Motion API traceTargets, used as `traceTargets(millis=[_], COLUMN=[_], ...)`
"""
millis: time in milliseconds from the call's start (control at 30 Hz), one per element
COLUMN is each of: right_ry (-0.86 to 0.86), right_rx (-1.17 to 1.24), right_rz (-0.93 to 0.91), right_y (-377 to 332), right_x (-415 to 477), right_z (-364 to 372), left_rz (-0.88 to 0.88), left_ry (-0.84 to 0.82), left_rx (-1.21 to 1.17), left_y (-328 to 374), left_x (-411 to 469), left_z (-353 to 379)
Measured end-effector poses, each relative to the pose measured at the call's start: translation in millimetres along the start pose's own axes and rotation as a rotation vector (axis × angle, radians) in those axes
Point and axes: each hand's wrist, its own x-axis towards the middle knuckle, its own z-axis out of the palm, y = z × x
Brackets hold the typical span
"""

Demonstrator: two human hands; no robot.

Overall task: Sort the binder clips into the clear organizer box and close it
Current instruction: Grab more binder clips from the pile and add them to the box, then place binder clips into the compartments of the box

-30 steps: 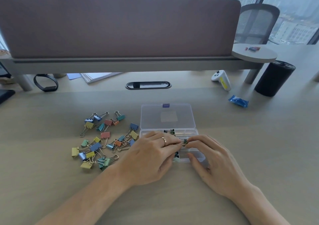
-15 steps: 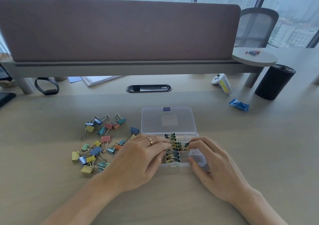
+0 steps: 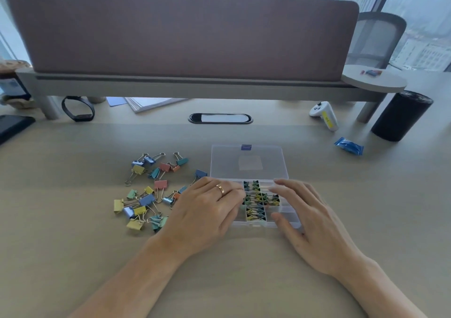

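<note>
The box [image 3: 258, 225] lies open mid-desk [image 3: 73, 232], its lid [image 3: 247, 162] folded back flat. Small clips [image 3: 255, 199] fill its middle compartments. The left hand [image 3: 207, 208] sits at its left edge with fingers bent onto the tray; I cannot tell if they pinch a clip. The right hand [image 3: 310, 220] is spread loosely over the right side, holding nothing. Loose clips [image 3: 146, 199] lie piled just left. Best to steady the tray with the right hand and bring clips over singly to a free compartment.

A high-rise office; a fabric divider panel [image 3: 183, 32] backs the wooden surface [image 3: 73, 220]; behind the panel, a mesh chair [image 3: 375, 39] and city-view windows [image 3: 427, 12].
</note>
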Motion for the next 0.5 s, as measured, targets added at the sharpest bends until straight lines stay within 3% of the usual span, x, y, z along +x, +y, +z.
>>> traceTargets(millis=[133,267,400,500], right_ry=[-0.033,-0.048,-0.030,-0.018], right_rx=[0.004,0.030,0.037,0.038], right_rz=[0.022,0.045,0.070,0.093], right_y=[0,2,5,6], right_x=[1,-1,-2,-1], right_z=[0,1,3,4], left_rz=[-0.025,-0.205,-0.327,-0.316], left_ry=[0.029,0.162,0.266,0.222], left_rx=[-0.014,-0.120,0.020,0.105], left_y=[2,-1,-31,-43], left_x=[-1,-5,-14,-17], left_z=[-1,-14,-30,-35])
